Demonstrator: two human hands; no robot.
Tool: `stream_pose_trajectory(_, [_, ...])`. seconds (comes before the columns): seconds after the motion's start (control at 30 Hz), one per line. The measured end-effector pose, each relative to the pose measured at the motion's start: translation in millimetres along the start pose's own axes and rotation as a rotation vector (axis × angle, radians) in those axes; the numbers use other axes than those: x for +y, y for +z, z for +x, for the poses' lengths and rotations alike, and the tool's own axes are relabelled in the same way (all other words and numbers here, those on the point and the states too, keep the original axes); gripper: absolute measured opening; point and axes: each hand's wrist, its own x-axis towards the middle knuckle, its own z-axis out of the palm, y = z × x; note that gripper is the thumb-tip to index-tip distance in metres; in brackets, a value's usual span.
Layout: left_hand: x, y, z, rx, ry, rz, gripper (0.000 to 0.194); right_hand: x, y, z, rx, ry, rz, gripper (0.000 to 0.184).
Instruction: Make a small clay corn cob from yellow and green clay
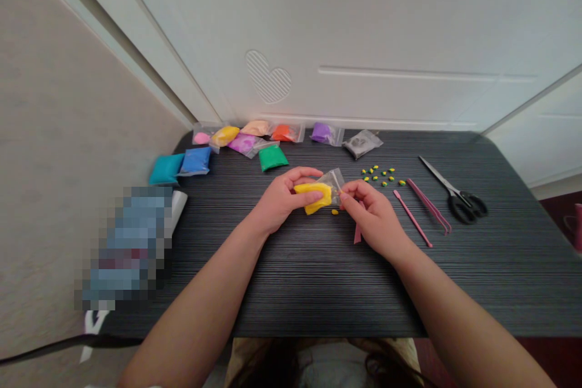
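Yellow modelling clay point(321, 195) in a clear zip bag point(336, 179) sits in the left hand point(278, 201) above a dark table point(309, 291), right hand point(377, 218) pinching the bag's edge, green-and-yellow pellets point(384, 184) apparently already shaped, one all-yellow pellet point(335, 212) nearby without green.

Yellow packet point(313, 197) held between two hands

The packet, soft-looking and bright yellow with a clear zip-style end, lies tilted in the left hand point(286, 199), its clear end extending toward the right hand point(375, 218), whose fingertips meet its edge. A small, rounded yellow piece point(335, 212) rests on the dark, finely striped worktop point(291, 279), just beside the packet's near side.
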Motion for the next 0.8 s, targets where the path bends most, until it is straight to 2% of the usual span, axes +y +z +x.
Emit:
stream_pose_trajectory(0.2, [-1.6, 0.0, 0.4, -0.008, -0.005, 0.001, 0.04, -2.1, -0.2, -0.5, 0.05, -0.03, -0.052, 0.01])
stream_pose_trajectory(0.4, [-0.6, -1.8, -0.6, -0.052, -0.032, 0.072, 0.025, -0.7, -1.4, 1.7, 0.096, -0.03, 0.012, 0.013])
stream_pose_trajectory(0.63, [2.6, -1.4, -2.3, -0.089, -0.052, 0.211, 0.027, -0.2, -2.0, -0.7, 0.063, 0.054, 0.064, 0.021])
stream_pose_trajectory(0.8, [2.6, -1.5, -2.2, -0.084, -0.047, 0.241, 0.027, -2.4, -1.6, -1.6, 0.077, 0.045, 0.063, 0.018])
